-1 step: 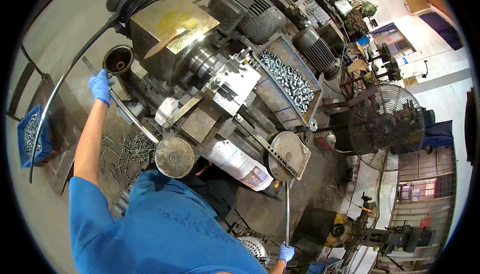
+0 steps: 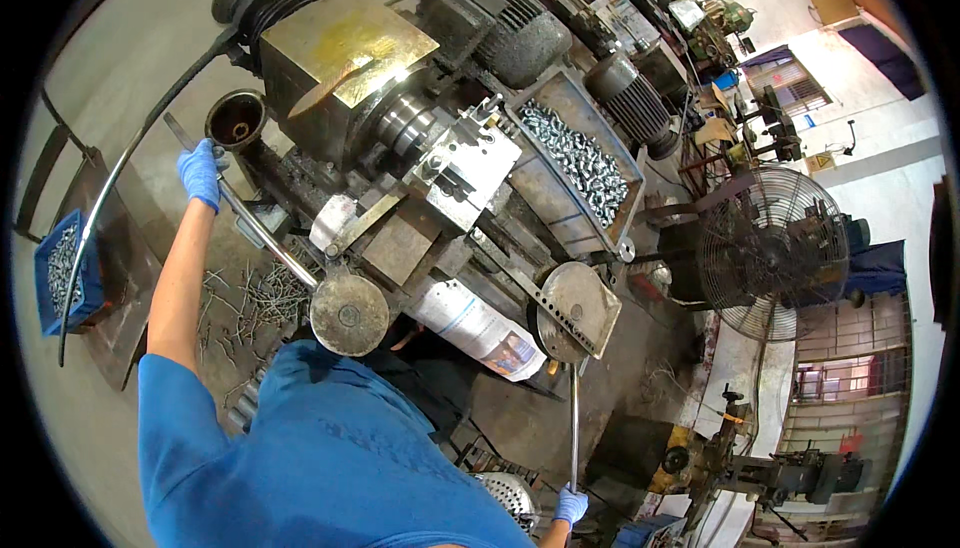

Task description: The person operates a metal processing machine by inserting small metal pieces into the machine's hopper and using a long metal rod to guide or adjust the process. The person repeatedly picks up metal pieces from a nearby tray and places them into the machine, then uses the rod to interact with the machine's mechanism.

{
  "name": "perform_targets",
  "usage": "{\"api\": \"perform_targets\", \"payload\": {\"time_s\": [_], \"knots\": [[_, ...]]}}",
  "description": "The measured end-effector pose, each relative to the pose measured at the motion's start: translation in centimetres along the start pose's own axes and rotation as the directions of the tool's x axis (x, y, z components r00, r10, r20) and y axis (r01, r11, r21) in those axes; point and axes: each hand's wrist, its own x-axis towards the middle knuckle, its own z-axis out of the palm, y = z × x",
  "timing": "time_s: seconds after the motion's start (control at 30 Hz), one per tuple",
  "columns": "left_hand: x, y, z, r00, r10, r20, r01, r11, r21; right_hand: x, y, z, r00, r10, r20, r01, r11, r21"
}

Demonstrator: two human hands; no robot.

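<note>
My left hand (image 2: 200, 176), in a blue glove, is closed round the upper end of a curved metal lever (image 2: 262, 233). The lever runs up from a round metal disc (image 2: 349, 316) on the machine. A flat metal strip (image 2: 179, 132) sticks out past my fingers; whether it belongs to the lever I cannot tell. At lower right, my gloved right hand (image 2: 571, 506) grips a long straight metal handle (image 2: 575, 418), which reaches down from a larger round disc (image 2: 578, 303). Between them sit the machine's shiny spindle (image 2: 408, 124) and a bright metal block (image 2: 478, 173).
A grey tray (image 2: 560, 210) full of small shiny metal parts stands beside the machine. The blue bin (image 2: 98, 283) at far left holds more. Thin scrap rods (image 2: 270, 300) litter the floor. A caged fan (image 2: 775, 253) stands right, and a printed white sack (image 2: 475, 328) lies near my body.
</note>
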Motion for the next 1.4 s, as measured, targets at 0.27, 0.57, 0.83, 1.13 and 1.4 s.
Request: {"api": "perform_targets", "payload": {"time_s": [0.27,0.57,0.83,1.13,1.4], "knots": [[-0.8,0.8,0.3,1.0,-0.013,0.023,0.013,1.0,0.002,-1.0,0.0,0.2,1.0,0.004,-0.002,-0.004,1.0,-0.029],[-0.8,0.9,0.1,0.999,-0.016,0.042,0.018,0.999,-0.032,-3.2,-2.1,-2.7,0.996,0.068,0.06,-0.069,0.998,0.007],[-0.2,0.3,-0.2,0.997,-0.015,0.072,0.017,1.0,-0.02,-3.7,-1.8,-2.0,0.998,0.06,-0.008,-0.06,0.998,0.022],[-0.2,0.2,-0.1,0.997,-0.02,0.073,0.022,0.999,-0.035,-3.3,-0.6,-0.4,0.998,0.05,-0.036,-0.05,0.999,0.011],[0.2,-0.2,0.0,0.997,-0.022,0.068,0.027,0.996,-0.082,-3.7,-1.1,-0.8,0.998,0.064,0.002,-0.064,0.998,0.001]]}}
